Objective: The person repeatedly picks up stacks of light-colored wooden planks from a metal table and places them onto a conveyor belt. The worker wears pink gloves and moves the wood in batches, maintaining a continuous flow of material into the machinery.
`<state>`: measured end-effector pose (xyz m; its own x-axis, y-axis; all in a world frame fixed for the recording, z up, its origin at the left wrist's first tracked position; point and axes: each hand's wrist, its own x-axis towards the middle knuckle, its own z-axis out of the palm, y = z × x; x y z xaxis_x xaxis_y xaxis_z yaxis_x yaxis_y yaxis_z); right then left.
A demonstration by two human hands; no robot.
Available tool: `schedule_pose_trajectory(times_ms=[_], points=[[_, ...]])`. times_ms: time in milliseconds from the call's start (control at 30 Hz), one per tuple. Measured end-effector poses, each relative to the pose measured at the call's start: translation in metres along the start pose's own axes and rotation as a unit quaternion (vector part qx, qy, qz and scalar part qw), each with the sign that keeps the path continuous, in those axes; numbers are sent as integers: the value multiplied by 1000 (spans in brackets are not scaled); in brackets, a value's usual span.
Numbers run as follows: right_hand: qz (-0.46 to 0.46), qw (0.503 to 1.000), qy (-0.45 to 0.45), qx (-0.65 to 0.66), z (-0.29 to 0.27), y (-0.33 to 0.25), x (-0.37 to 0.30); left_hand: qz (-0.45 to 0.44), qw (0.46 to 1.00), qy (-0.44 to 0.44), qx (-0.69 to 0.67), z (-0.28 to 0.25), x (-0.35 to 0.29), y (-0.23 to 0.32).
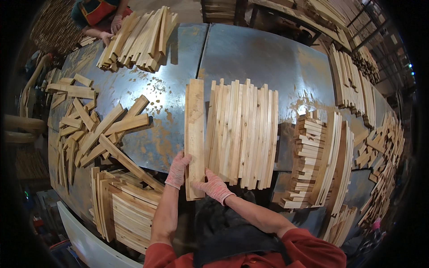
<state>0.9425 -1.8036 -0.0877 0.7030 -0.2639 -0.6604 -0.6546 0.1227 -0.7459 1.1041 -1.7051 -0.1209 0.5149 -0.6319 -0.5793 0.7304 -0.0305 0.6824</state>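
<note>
A wide, pale wooden board (195,129) lies lengthwise in front of me, its near end reaching past the table's front edge. My left hand (178,169), in a pinkish knit glove, is closed on the board's left edge. Gloved the same way, my right hand (213,186) grips its right edge near the close end, thumb on the top face. Just right of the board, a row of narrow wooden strips (243,129) lies side by side, their ends uneven. Parts of my fingers are hidden behind the board.
The metal table (263,49) has a seam running away from me. Loose wood pieces (96,125) lie jumbled at left, above a stack of boards (129,214). More strips (313,156) are piled at right. Across the table, another person's hands (107,35) touch a strip bundle (140,40).
</note>
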Motion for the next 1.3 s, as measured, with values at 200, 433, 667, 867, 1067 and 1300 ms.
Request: schedule_pose_trajectory(times_ms=[200, 433, 667, 867, 1067, 1300], points=[[-27, 990, 19, 134, -28, -1, -3, 61, 985, 104, 125, -17, 24, -2], [56, 992, -106, 39, -69, -28, -6, 100, 774, 80, 620, -21, 81, -53], [-269, 853, -341, -289, 37, -223, 88, 262, 940, 48, 211, -20, 77, -89], [-494, 860, -107, 71, 257, -387, 83, 85, 800, 117, 582, -17, 69, -47], [-429, 881, -171, -99, 79, -212, 114, 115, 780, 23, 614, -10, 72, -44], [-164, 855, 469, -149, -200, 40, 68, 235, 632, 45, 737, -41, 102, -29]])
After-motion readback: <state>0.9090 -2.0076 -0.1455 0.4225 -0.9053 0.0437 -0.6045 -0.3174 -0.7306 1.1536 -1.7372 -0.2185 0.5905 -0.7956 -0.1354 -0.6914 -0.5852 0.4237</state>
